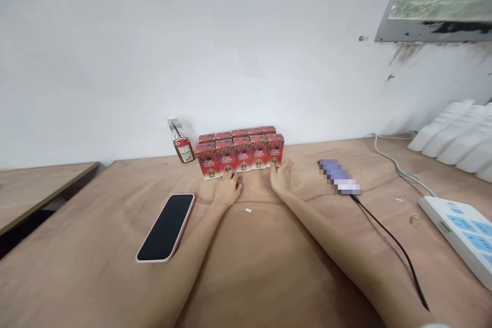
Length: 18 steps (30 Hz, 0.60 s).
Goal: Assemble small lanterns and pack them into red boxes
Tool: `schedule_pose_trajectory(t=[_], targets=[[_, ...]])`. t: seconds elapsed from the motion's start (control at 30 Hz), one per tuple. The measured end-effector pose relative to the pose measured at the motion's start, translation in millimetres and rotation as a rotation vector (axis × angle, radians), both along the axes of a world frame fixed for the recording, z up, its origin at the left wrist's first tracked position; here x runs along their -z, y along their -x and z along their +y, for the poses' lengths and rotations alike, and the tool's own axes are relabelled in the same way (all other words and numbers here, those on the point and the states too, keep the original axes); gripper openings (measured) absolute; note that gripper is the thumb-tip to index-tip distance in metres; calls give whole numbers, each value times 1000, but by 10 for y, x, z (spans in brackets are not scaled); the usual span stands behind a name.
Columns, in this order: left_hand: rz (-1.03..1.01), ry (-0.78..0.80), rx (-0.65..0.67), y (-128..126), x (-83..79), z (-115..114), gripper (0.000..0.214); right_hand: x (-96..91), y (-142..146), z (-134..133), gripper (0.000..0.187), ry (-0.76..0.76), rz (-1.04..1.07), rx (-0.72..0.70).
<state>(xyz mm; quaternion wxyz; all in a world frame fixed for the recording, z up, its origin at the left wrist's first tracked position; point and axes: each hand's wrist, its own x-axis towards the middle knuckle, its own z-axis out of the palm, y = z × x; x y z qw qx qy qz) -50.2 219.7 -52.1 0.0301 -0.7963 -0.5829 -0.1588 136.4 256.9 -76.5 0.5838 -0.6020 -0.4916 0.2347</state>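
Several small red printed boxes point(243, 156) stand upright in two rows, one behind the other, close to the wall. My left hand point(228, 188) rests on the table at the foot of the front row, its fingertips at the second box from the left point(225, 156). Its fingers are stretched forward and grip nothing. At the right end, my right hand point(281, 177) lies on its side with fingers apart, at the lower front corner of the rightmost box point(275, 149). The boxes hide most of the back row.
A small bottle point(184, 148) with a red label leans left of the boxes. A phone with a pink edge point(167, 228) lies beside my left forearm. Right of my arms are a pixelated phone point(339, 177) on a black cable, a white power strip point(461, 230) and white ridged pieces point(457, 136).
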Motion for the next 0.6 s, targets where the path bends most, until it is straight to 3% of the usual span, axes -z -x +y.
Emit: schedule_pose_trajectory(t=[0.07,0.13,0.23,0.3,0.43,0.53,0.6], targets=[[-17,-4,6,4,12,10,29,0,114,-305,88,10,-137,-120],[-39,-8,14,6,28,18,28,-25,228,-704,76,2,-363,-395],[-85,-22,25,6,52,12,26,-122,344,-1284,66,-123,-743,-924],[-127,-44,22,11,59,-7,23,-191,366,-1520,65,-137,-916,-1098],[-268,-136,-63,54,54,-49,16,-229,244,-1501,72,-39,-1046,-1018],[-452,-257,-231,120,75,-43,20,-176,-37,-1197,63,-7,-1080,-902],[-602,-348,-379,175,111,-10,34,-132,-305,-943,60,41,-1095,-788]])
